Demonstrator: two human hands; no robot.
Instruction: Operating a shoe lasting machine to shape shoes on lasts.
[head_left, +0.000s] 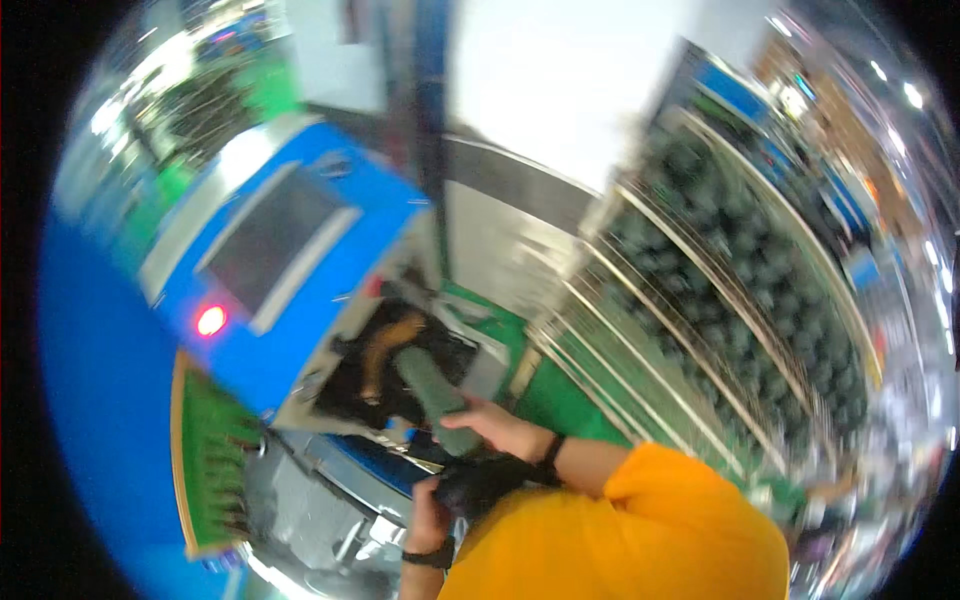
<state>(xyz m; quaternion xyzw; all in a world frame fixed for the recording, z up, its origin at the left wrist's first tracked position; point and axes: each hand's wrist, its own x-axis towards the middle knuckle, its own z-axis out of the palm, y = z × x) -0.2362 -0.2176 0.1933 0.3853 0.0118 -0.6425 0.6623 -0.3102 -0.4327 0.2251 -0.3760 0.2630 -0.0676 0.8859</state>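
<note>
My right hand [498, 427], with a dark band at the wrist, is closed around the near end of a long grey-green shoe-shaped piece [425, 380]. The far end of that piece reaches over the dark opening of a blue machine [375, 205]. Closer to my body, my left hand [428, 515] has its fingers curled against a black soft-looking item [482, 482], whose kind is lost in blur. A curved brown part [385, 350] shows inside the machine's opening, left of the grey-green piece.
The machine carries a dark screen [275, 240] and a lit red button [211, 320]. To the right stands a metal rack [690, 235] filled with many dark rounded items. A green panel with a yellow edge [205, 460] is at lower left. The floor [570, 395] is green.
</note>
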